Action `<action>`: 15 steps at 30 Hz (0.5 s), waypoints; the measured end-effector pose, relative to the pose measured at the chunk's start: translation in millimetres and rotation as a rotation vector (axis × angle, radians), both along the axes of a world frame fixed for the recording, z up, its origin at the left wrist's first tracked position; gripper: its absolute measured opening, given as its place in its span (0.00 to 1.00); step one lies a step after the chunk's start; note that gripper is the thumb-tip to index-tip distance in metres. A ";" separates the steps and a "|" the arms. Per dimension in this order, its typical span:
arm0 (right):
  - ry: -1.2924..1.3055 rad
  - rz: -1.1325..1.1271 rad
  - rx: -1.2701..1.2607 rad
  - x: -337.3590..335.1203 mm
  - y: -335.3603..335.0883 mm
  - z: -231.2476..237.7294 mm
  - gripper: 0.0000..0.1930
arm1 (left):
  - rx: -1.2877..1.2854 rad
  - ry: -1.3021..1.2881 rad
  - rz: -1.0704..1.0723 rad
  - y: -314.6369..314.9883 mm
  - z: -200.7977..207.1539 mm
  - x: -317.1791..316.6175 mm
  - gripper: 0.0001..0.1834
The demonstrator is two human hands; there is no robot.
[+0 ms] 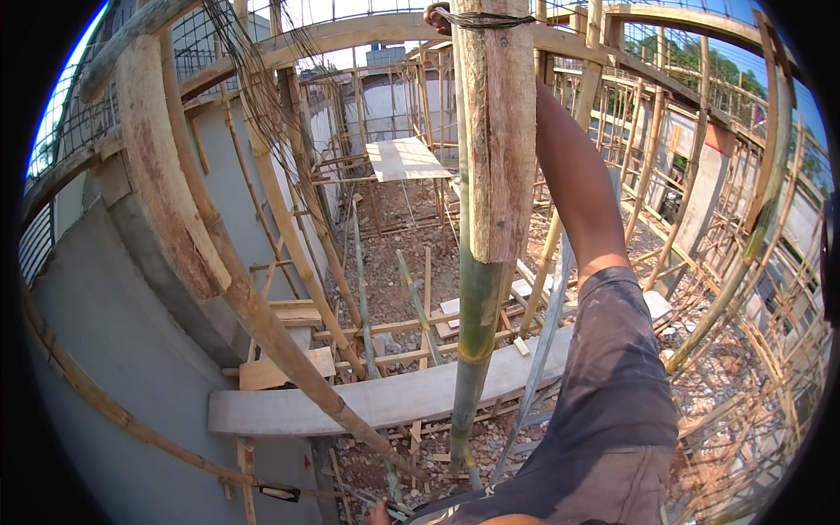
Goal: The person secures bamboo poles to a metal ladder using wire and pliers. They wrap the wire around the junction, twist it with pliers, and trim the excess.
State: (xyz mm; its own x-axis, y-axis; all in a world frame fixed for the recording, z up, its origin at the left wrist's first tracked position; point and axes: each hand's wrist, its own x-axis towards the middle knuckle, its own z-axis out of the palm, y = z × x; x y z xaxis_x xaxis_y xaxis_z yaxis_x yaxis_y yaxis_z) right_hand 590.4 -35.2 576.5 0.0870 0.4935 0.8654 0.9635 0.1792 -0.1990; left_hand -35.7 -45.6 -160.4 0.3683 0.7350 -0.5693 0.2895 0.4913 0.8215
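The plank (500,149) stands upright at the near centre, set lengthwise against a green bamboo pole (477,341). Dark wire (490,19) is wound around the plank's upper end, apparently so that plank and pole are bound together. The right arm (577,175) is passed behind the plank from the right, and the right hand (437,17) emerges on the left, just beside the wire; the plank may be steadied this way. The fingers are curled, but whether wire or wood is gripped cannot be told. What seems to be the left hand (379,512) is held low at the near edge, largely cut off; its grip cannot be told either.

The plank is pale and rough-sawn, marked by brown streaks and a dark lengthwise crack; its lower end is cut roughly square, with the bamboo left bare below.
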 end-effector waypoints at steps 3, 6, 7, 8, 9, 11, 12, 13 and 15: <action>-0.146 -0.291 0.092 14.8 -15.5 24.2 0.20 | -0.015 -0.027 -0.003 -1.1 -1.1 -2.0 0.18; -0.263 -0.506 0.130 30.1 -27.1 41.1 0.18 | -0.043 -0.069 0.003 -1.9 -2.5 -10.9 0.19; -0.287 -0.563 0.133 35.8 -30.0 43.9 0.17 | -0.055 -0.084 0.009 -1.8 -4.5 -16.9 0.19; -0.312 -0.609 0.125 41.5 -32.4 46.6 0.17 | -0.079 -0.114 0.020 -1.8 -6.7 -21.5 0.19; -0.335 -0.649 0.119 47.4 -34.6 51.8 0.16 | -0.120 -0.165 0.046 -1.9 -13.2 -27.6 0.19; -0.378 -0.696 0.112 51.4 -35.6 59.1 0.15 | -0.218 -0.258 0.117 -4.5 -20.0 -36.9 0.20; -0.404 -0.738 0.085 59.1 -42.6 60.0 0.14 | -0.257 -0.232 0.125 -7.7 -9.9 -27.9 0.20; -0.415 -0.753 0.082 63.6 -41.5 62.6 0.13 | -0.111 -0.194 0.044 -5.8 -16.5 -32.2 0.20; -0.443 -0.783 0.064 72.8 -40.5 68.2 0.12 | 0.180 -0.125 -0.122 2.7 -34.4 -35.1 0.20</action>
State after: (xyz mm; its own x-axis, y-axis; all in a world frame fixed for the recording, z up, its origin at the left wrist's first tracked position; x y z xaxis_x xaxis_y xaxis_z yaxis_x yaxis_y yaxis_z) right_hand 663.2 -75.6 644.7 0.0304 0.3829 0.9233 0.8001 -0.5630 0.2071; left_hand -70.8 -42.9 -194.8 0.5203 0.7661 -0.3774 0.2283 0.3011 0.9259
